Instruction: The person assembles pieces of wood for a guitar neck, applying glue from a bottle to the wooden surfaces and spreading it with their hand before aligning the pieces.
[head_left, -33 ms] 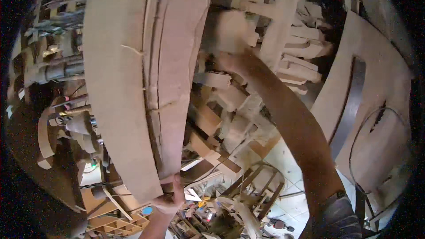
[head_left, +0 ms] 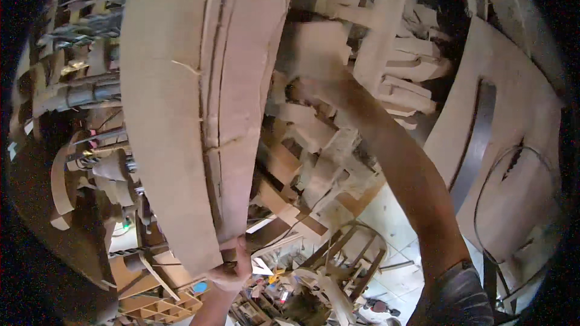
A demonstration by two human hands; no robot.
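Observation:
My left hand [head_left: 232,265] grips the lower end of two long, rough wooden boards, a tan one [head_left: 163,108] and a pinkish one [head_left: 238,96], which run side by side up through the middle-left of the view. My right hand [head_left: 308,87] is raised at the upper middle, to the right of the boards, just below a pale wooden block [head_left: 320,45]. Its fingers are blurred, so I cannot tell whether they hold the block or are only near it. Behind it lie stacked wood offcuts [head_left: 326,163].
A machine with metal fittings [head_left: 112,166] and racked pieces [head_left: 78,90] fill the left. At right stand a large wooden panel [head_left: 519,115] with a long slot and cable, and stacked timber [head_left: 411,78]. Below are a cluttered frame [head_left: 350,259] and tiled floor [head_left: 393,290].
The pale block and my right hand have shifted very slightly down and right. The boards' upper part appears slightly further right. My left hand keeps its grip.

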